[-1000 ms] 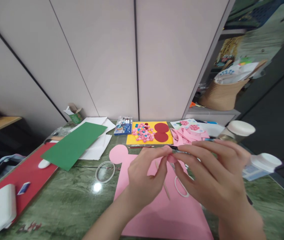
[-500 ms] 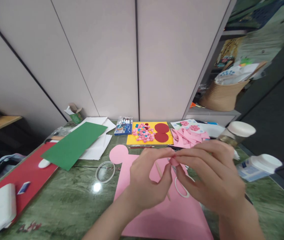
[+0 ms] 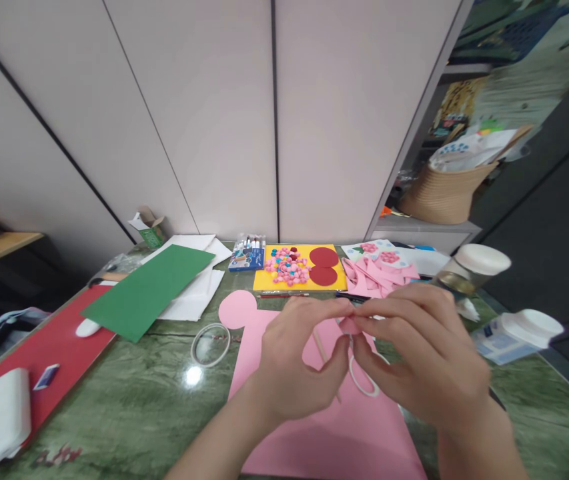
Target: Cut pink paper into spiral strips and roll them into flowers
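Observation:
Between the fingertips of both hands is a small piece of pink paper (image 3: 349, 326), partly hidden by the fingers. My left hand (image 3: 300, 357) pinches it from the left, and my right hand (image 3: 421, 350) pinches it from the right. Both hands hover above a large pink sheet (image 3: 324, 447). On that sheet lie a thin wooden stick (image 3: 320, 345) and scissors with white handles (image 3: 364, 381), partly covered by the hands. A pink paper circle (image 3: 237, 309) rests at the sheet's upper left corner.
Behind the hands, a yellow sheet (image 3: 300, 287) carries many small pink and blue pieces (image 3: 287, 265) and red circles (image 3: 323, 257). Pink scraps (image 3: 381, 277) lie to its right. White-lidded bottles (image 3: 514, 337) stand at right. Leftward are a tape ring (image 3: 211, 345) and green paper (image 3: 151, 287).
The fingertips have shifted slightly around the small pink paper, which now shows at a different angle. Both hands otherwise stay in nearly the same place.

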Demonstrator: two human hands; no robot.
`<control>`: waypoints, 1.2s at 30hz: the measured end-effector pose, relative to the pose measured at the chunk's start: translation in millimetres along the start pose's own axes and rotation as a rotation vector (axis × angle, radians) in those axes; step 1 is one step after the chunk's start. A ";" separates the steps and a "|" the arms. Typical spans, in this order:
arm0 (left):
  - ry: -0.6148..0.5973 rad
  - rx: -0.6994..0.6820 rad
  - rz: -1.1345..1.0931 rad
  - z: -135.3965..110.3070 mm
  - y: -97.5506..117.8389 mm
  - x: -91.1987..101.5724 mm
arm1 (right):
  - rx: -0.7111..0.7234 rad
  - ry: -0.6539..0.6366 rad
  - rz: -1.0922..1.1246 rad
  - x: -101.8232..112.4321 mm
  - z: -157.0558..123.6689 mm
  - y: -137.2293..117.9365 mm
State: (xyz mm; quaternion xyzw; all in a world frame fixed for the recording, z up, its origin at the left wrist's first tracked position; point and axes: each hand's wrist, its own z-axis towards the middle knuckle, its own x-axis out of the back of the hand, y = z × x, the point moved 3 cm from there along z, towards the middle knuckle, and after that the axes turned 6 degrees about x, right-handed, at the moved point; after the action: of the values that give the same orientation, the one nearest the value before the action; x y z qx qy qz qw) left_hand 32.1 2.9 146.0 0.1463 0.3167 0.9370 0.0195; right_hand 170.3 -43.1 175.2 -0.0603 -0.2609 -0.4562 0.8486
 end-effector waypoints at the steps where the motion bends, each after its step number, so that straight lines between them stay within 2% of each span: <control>1: 0.000 0.008 0.000 -0.2 -0.4 -0.4 | 0.006 -0.001 0.003 0.1 0.0 -0.2; 20: 0.006 0.076 -0.033 -2.7 -1.6 0.8 | 0.049 -0.045 -0.014 -0.6 -5.2 -0.6; 28: 0.058 -0.136 0.166 0.4 6.4 -2.0 | 0.093 -0.070 -0.104 -3.1 -7.4 -3.8; 36: 0.063 -0.167 0.186 -0.2 7.0 -3.6 | 0.110 -0.074 -0.119 -2.1 -5.4 -5.3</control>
State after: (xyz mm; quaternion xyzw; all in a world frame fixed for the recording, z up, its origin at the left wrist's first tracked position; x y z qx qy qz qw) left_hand 35.9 -3.3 149.0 0.1433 0.2230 0.9620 -0.0653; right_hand 167.2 -46.5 168.8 -0.0147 -0.3197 -0.4884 0.8118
